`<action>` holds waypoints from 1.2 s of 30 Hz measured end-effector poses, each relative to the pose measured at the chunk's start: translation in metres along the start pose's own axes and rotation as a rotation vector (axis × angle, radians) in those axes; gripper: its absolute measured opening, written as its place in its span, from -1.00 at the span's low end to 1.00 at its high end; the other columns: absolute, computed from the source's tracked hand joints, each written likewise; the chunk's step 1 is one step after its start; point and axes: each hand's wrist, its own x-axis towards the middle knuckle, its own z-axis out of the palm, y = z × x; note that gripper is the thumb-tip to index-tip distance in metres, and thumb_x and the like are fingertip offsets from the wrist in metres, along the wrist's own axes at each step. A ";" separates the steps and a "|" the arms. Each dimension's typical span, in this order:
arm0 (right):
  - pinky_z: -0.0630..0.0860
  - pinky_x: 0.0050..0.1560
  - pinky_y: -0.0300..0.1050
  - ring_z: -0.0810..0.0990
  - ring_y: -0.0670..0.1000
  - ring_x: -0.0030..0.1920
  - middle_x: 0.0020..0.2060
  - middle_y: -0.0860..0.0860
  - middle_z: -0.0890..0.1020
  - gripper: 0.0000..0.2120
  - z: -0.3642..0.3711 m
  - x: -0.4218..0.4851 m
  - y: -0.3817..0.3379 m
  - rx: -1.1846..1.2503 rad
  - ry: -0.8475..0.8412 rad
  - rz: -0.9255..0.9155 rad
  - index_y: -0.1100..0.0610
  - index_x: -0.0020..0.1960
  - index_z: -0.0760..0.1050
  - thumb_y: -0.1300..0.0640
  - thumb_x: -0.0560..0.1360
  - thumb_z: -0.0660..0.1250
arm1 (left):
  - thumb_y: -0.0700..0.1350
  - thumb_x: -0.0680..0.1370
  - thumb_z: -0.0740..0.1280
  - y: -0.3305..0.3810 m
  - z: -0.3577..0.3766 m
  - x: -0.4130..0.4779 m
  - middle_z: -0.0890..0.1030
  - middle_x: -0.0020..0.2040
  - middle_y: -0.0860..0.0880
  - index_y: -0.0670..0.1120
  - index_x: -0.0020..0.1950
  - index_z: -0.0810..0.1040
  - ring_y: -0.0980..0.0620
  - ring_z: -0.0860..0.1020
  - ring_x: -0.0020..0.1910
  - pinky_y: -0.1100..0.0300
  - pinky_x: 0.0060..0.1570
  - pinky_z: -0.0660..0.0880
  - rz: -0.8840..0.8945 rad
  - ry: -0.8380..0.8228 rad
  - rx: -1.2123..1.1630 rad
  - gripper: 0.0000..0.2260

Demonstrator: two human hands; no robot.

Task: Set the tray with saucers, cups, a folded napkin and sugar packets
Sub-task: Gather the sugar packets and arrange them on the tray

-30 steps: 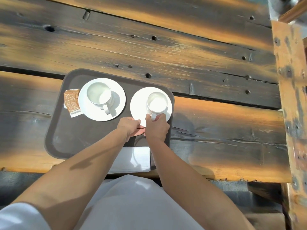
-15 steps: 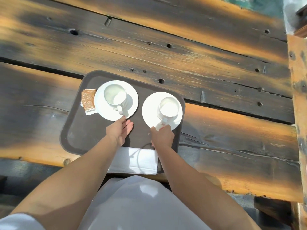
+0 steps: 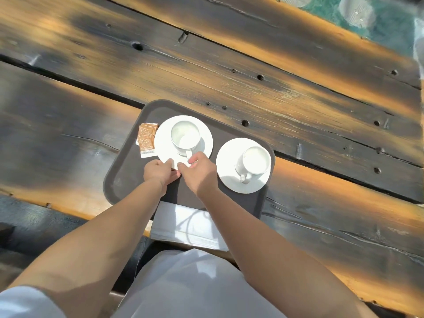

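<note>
Both hands are on the left saucer [image 3: 183,141], so it looks like nudging it straight. Left hand [image 3: 159,172] pinches its near rim, right hand [image 3: 199,171] pinches beside the cup [image 3: 185,136] handle. Next probably the napkin [image 3: 183,226], hanging off the tray [image 3: 124,177] edge. White, glossy crockery; sugar packets [image 3: 146,137] touching the saucer's left.

Plank table [image 3: 252,65] of dark, weathered wood
A dark tray [image 3: 124,180] sat on it, and a white napkin [image 3: 183,226] at its near edge
</note>
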 end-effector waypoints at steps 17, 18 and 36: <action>0.33 -0.30 -0.22 0.39 0.00 -0.36 -0.47 -0.07 0.43 -0.67 0.000 0.002 0.008 0.069 -0.008 0.053 0.19 -0.28 0.38 0.00 0.54 0.30 | -0.25 0.46 0.40 -0.011 0.000 -0.001 0.68 -0.33 -0.18 -0.09 -0.34 0.34 -0.12 0.71 -0.32 -0.09 -0.04 0.65 0.081 0.057 0.203 -0.71; 0.32 -0.33 -0.26 0.38 -0.04 -0.38 -0.47 -0.08 0.43 -0.66 -0.001 0.001 0.009 0.072 -0.012 0.055 0.15 -0.30 0.36 -0.02 0.54 0.30 | -0.26 0.46 0.40 -0.012 0.000 -0.001 0.69 -0.31 -0.20 -0.09 -0.34 0.34 -0.13 0.71 -0.31 -0.09 -0.03 0.65 0.078 0.056 0.197 -0.71; 0.57 0.00 0.00 0.65 0.25 -0.11 -0.17 0.21 0.68 -0.60 -0.008 0.003 0.005 0.067 -0.075 0.029 0.31 -0.12 0.55 -0.05 0.55 0.27 | -0.26 0.50 0.42 0.000 0.004 0.001 0.69 -0.27 -0.20 -0.07 -0.30 0.31 -0.14 0.71 -0.33 -0.04 -0.08 0.67 0.075 0.043 0.297 -0.68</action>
